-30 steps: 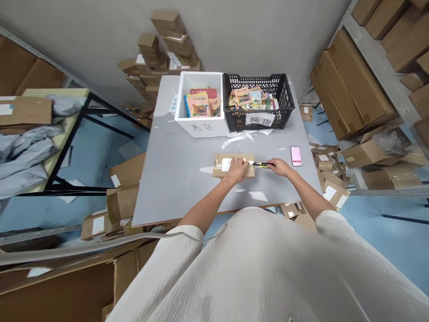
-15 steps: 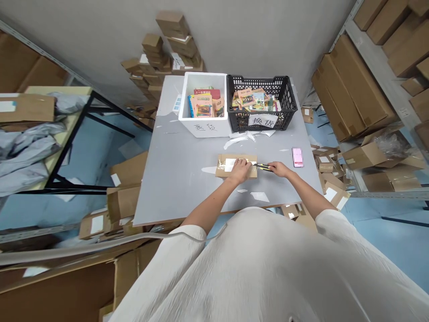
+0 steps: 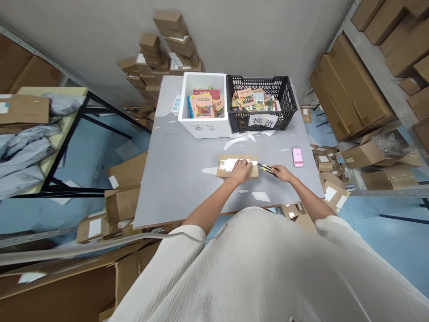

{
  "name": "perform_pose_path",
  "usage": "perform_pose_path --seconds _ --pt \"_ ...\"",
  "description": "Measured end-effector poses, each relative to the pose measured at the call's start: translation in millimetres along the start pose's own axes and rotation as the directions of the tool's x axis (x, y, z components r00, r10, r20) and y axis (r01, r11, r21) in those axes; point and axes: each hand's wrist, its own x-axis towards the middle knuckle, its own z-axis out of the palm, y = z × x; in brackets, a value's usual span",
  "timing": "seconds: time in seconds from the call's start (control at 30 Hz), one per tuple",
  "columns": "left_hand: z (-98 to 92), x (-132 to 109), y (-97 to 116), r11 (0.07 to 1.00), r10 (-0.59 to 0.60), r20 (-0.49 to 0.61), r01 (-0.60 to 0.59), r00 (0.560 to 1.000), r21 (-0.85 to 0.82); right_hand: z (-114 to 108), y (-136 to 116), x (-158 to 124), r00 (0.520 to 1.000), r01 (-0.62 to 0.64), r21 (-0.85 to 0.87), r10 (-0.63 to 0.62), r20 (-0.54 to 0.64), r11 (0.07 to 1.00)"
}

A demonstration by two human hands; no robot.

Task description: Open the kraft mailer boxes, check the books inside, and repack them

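A small flat cardboard parcel [image 3: 228, 165] with a white label and clear tape lies on the grey table [image 3: 181, 179]. My left hand [image 3: 241, 170] rests flat on its right half, fingers pressing it down. My right hand [image 3: 282, 172] is closed round a yellow-and-black utility knife [image 3: 267, 167]. The knife's tip points at the parcel's right end.
A white foam box [image 3: 204, 127] and a black plastic crate [image 3: 261, 120], both holding colourful booklets, stand at the table's far side. A pink phone [image 3: 297, 157] lies to the right. Paper scraps dot the table. Cardboard boxes crowd the floor and the shelves on the right.
My right hand has drawn the knife a little to the right, from over the parcel's right end to just beside it. My left hand stays on the parcel.
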Motion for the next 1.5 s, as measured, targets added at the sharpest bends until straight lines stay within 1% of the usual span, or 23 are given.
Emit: perform_pose_path --seconds 0.1,0.17,0.23,0.3,0.37,0.47,0.53,0.63,0.8,1.0,1.2,1.33,1.4,1.5 --pt "-4.1 -1 1 0.996 -0.045 -0.065 0.04 0.997 -0.075 3 -2 -4 0.997 -0.054 0.101 0.059 -0.046 0.993" --pt "-7.1 1 3 0.99 -0.102 -0.114 0.09 0.988 -0.104 3 -5 -8 0.996 -0.041 0.138 0.051 -0.067 0.99" --pt "-9.6 5 4 0.986 -0.14 -0.131 0.126 0.981 -0.11 2 -9 -13 0.996 -0.009 0.125 0.02 -0.086 0.992" --pt "-11.6 9 4 0.986 -0.144 -0.122 0.132 0.982 -0.098 1 -13 -19 0.995 0.025 0.051 -0.02 -0.095 0.998" --pt "-13.3 14 3 0.988 -0.139 -0.112 0.13 0.984 -0.078 0 -18 -24 0.991 0.077 -0.08 -0.085 -0.099 0.994" --pt "-16.1 21 1 0.987 -0.152 -0.098 0.146 0.984 -0.072 0 -21 -28 0.978 0.163 -0.307 -0.195 -0.078 0.938" --pt "-17.9 23 0 0.984 -0.166 -0.093 0.158 0.982 -0.083 1 -22 -28 0.974 0.177 -0.415 -0.219 -0.053 0.892" --pt "-18.0 22 0 0.986 -0.151 -0.124 0.141 0.981 -0.086 4 -22 -25 0.977 0.159 -0.487 -0.209 -0.05 0.859" --pt "-7.7 14 5 0.992 -0.12 -0.185 0.109 0.976 -0.064 12 -23 -21 0.973 0.142 -0.489 -0.213 -0.092 0.861" --pt "3.2 9 7 0.992 -0.124 -0.186 0.12 0.975 -0.032 18 -23 -21 0.973 0.092 -0.488 -0.183 -0.141 0.868" --pt "3.9 7 8 0.991 -0.135 -0.184 0.132 0.974 -0.028 12 -14 -23 0.965 0.099 -0.492 -0.205 -0.166 0.865" --pt "1.6 6 8 0.991 -0.132 -0.171 0.128 0.976 -0.038 10 -4 -19 0.962 0.077 -0.484 -0.192 -0.193 0.872" --pt "0.8 6 8 0.99 -0.14 -0.171 0.135 0.975 -0.041 8 3 -17 0.955 0.047 -0.47 -0.178 -0.238 0.881" --pt "1.8 6 6 0.99 -0.137 -0.189 0.131 0.972 -0.043 2 14 -14 0.929 0.012 -0.432 -0.17 -0.33 0.902"
